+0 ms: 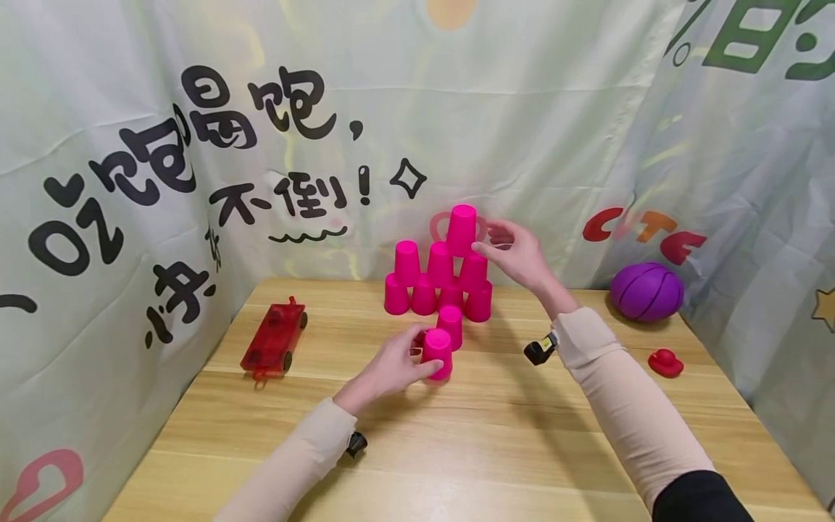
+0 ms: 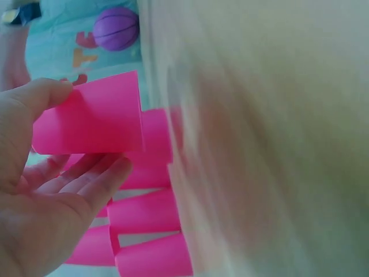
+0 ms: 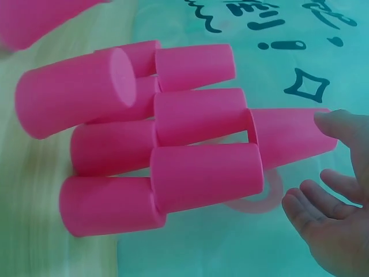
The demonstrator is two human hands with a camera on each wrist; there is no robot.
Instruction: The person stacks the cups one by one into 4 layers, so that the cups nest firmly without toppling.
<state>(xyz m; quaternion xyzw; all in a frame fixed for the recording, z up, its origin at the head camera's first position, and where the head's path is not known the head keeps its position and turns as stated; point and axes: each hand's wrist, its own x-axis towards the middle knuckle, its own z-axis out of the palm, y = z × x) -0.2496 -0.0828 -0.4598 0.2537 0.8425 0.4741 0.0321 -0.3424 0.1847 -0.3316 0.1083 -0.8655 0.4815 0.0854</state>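
My left hand [image 1: 390, 364] grips a pink cup [image 1: 438, 355] between thumb and fingers, its rim facing down. In the left wrist view this held cup [image 2: 92, 115] looks slightly raised off the table. Just behind it another pink cup [image 1: 450, 328] stands upside down. Farther back is a pyramid of upside-down pink cups, with several in the bottom row [image 1: 396, 295], three in the middle row [image 1: 407, 262] and one top cup [image 1: 462, 230]. Beside that top cup is my right hand [image 1: 518, 255], fingers spread, thumb at the cup's side; whether it touches is unclear.
On the wooden table [image 1: 391, 457], a red toy cart [image 1: 274, 339] sits at the left. A purple ball [image 1: 646, 292] lies at the back right, with a small red hat-shaped piece [image 1: 665, 362] in front of it. Printed cloth [image 1: 522, 130] hangs behind the table.
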